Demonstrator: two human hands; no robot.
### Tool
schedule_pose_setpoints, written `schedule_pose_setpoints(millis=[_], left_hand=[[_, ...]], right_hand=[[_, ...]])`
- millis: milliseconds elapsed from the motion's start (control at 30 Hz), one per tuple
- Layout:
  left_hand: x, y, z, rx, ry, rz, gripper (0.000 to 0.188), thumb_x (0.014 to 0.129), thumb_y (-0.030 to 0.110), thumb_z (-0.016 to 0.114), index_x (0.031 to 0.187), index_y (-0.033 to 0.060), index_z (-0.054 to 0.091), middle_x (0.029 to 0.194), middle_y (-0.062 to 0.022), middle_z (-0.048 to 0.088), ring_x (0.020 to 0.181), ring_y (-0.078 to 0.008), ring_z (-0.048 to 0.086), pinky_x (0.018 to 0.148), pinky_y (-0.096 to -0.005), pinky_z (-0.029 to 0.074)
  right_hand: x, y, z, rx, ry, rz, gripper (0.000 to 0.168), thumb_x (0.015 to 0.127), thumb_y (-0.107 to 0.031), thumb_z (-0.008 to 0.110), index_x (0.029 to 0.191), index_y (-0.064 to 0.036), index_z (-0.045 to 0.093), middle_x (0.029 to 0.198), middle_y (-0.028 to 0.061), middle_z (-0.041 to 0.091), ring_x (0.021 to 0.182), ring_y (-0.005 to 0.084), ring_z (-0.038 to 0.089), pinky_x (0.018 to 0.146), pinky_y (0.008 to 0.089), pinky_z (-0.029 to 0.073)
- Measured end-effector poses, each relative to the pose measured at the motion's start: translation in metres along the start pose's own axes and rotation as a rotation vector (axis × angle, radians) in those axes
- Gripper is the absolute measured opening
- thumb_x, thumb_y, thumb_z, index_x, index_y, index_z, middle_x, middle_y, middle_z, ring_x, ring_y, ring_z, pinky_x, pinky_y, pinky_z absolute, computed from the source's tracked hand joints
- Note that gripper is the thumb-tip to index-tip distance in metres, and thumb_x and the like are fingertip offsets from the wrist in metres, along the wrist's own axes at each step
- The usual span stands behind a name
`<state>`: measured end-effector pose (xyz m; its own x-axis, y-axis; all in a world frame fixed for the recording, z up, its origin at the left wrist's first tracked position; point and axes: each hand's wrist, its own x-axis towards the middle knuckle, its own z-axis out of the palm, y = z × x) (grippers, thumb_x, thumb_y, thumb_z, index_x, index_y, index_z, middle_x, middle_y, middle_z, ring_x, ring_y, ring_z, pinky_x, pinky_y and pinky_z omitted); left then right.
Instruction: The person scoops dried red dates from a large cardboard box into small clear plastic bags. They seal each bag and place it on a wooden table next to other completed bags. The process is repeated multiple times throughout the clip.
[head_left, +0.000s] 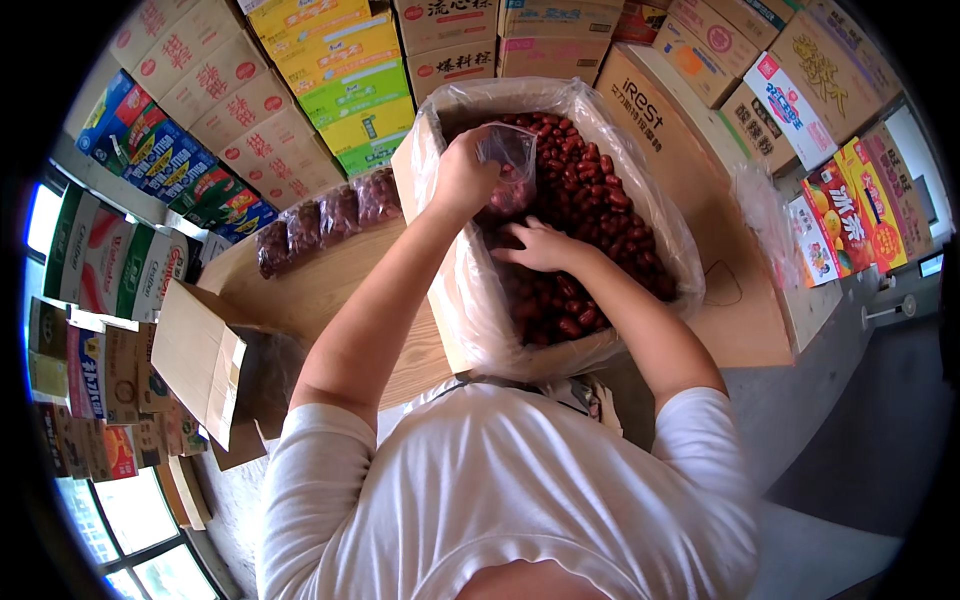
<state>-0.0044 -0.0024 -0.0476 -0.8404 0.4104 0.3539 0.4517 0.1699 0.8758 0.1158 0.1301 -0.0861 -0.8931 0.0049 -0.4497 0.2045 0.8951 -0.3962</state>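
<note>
My left hand (466, 171) grips the rim of a clear plastic bag (519, 161) with a few red dates at its bottom. The bag hangs within a large cardboard box (442, 300) lined with clear plastic film (679, 244). Loose dried red dates (577, 176) fill much of this box. My right hand (546, 247) rests palm down on the dates just below the bag, its fingers spread. Whether any date lies under its palm is hidden.
Several filled bags of dates (337, 214) stand in a row along the back of the wooden table (330, 277). An opened carton (202, 352) is at the left. Stacked cartons (255, 135) line the back. Loose plastic bags (765, 217) lie at the right.
</note>
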Motion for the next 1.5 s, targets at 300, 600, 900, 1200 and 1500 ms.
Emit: schedule_pose_setpoints(millis=[300,600,900,1200,1500], left_hand=[[-0.006,0.012,-0.002,-0.005,-0.031,0.023,0.051,0.071,-0.001,0.057,0.121,-0.0073,0.056,0.117,-0.0256,0.060,0.106,-0.0378,0.062,0.089,-0.0393,0.052],[-0.004,0.029,0.009,-0.097,-0.052,0.058,0.050,0.070,-0.001,0.058,0.119,-0.0040,0.058,0.116,-0.0249,0.061,0.102,-0.0374,0.064,0.086,-0.0403,0.053],[-0.003,0.048,0.014,-0.185,-0.075,-0.019,0.051,0.070,-0.001,0.058,0.120,-0.0061,0.058,0.112,-0.0262,0.063,0.092,-0.0355,0.067,0.083,-0.0387,0.054],[-0.005,0.050,0.017,-0.116,-0.137,-0.016,0.050,0.078,-0.008,0.051,0.128,-0.0045,0.051,0.105,-0.0188,0.065,0.069,-0.0221,0.071,0.059,-0.0301,0.055],[-0.003,0.034,0.033,-0.064,-0.154,0.067,0.048,0.077,-0.009,0.050,0.124,-0.0039,0.055,0.105,-0.0200,0.065,0.070,-0.0235,0.071,0.060,-0.0321,0.057]], right_hand=[[0.012,-0.016,-0.001,-0.137,-0.007,0.055,0.080,0.079,-0.071,0.054,0.146,-0.032,0.036,0.154,0.0277,0.019,0.138,0.0460,0.030,0.112,0.0530,0.027],[0.013,-0.010,-0.002,-0.091,-0.063,-0.006,0.087,0.074,-0.078,0.054,0.146,-0.033,0.036,0.154,0.0263,0.022,0.138,0.0442,0.032,0.111,0.0541,0.029],[0.023,0.000,0.013,-0.121,-0.016,-0.094,0.084,0.077,-0.073,0.056,0.143,-0.021,0.045,0.150,0.0199,0.034,0.137,0.0399,0.034,0.112,0.0496,0.030],[0.032,0.000,0.008,-0.030,-0.027,-0.178,0.075,0.077,-0.062,0.062,0.135,-0.016,0.052,0.132,0.0187,0.056,0.121,0.0353,0.054,0.103,0.0453,0.041],[0.032,0.004,0.003,0.051,-0.063,-0.271,0.069,0.076,-0.055,0.066,0.128,-0.011,0.059,0.129,0.0166,0.059,0.118,0.0341,0.056,0.101,0.0434,0.042]])
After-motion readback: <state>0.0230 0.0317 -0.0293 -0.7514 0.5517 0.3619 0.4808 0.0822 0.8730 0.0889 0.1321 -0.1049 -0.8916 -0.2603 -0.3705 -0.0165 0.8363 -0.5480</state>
